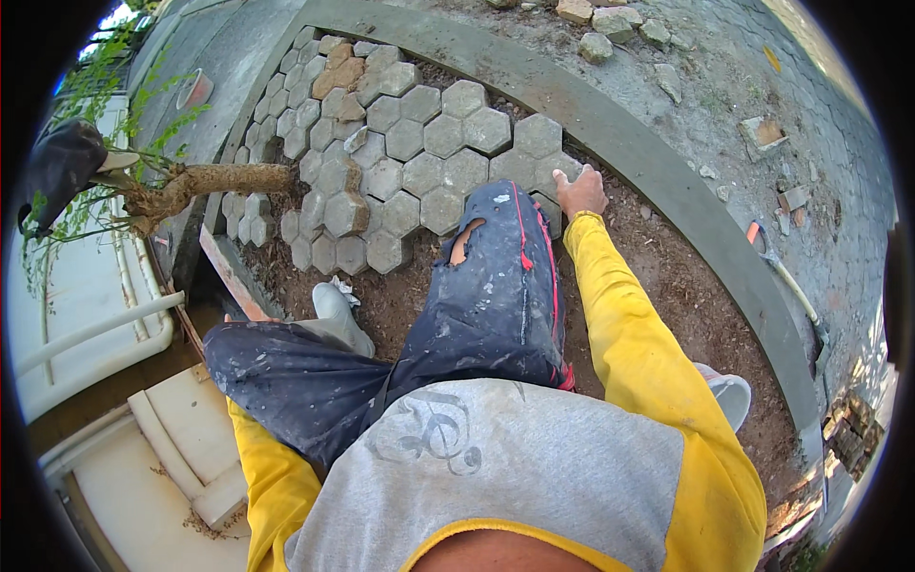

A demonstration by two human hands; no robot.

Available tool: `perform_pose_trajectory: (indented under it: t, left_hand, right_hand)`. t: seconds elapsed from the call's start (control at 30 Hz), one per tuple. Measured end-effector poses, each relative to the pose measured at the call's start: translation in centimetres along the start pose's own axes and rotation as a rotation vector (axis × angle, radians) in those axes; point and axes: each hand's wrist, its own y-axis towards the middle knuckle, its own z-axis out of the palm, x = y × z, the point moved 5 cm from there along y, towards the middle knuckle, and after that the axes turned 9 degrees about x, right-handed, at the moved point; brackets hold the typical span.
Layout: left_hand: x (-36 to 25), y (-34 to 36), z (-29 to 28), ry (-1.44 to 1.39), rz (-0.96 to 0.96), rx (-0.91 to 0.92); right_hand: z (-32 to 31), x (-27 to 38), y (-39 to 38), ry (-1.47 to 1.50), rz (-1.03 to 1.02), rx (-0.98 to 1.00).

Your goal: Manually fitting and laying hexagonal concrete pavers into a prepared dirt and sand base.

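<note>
My right hand (580, 191), in a yellow sleeve, is at the right edge of a grey hexagonal concrete paver (545, 170). The thumb lies over its top and the fingers are along its outer side, so the hand appears to grip it. This paver borders the field of laid hexagonal pavers (422, 174) ahead of me. My left arm (272, 467) runs down beside my bent left knee (257, 357). The left hand is hidden at that knee, and its fingers cannot be made out.
A curved concrete curb (658, 143) bounds the bare soil (696, 305) on the right. A tree trunk (224, 178) leans in from the left. Rubble (615, 24) and a long-handled tool (786, 276) lie beyond the curb. My white boot (335, 315) stands on the soil.
</note>
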Motion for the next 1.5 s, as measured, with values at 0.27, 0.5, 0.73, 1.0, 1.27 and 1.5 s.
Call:
perform_pose_trajectory:
  t: [0.27,0.5,0.73,1.0,1.27,1.5]
  left_hand:
    - [-3.8,3.1,18.2,0.523,0.020,0.555]
    - [-6.5,10.7,24.4,0.721,0.262,0.749]
    - [-5.5,20.0,30.1,1.090,-0.329,1.008]
    - [-2.1,38.7,29.8,1.903,0.065,0.827]
    - [4.1,46.2,37.2,1.819,0.664,1.009]
    - [9.2,52.1,41.2,2.012,0.208,0.735]
  right_hand:
    - [0.7,-0.1,0.3,-0.045,0.012,0.037]
    - [0.7,1.4,-0.3,-0.132,0.076,0.133]
    - [-0.5,1.3,0.1,-0.263,0.208,0.223]
    - [-1.2,5.5,2.4,-0.536,0.232,0.673]
    - [0.5,3.3,4.5,-0.338,0.250,0.572]
    - [0.7,3.3,0.9,-0.050,0.470,0.347]
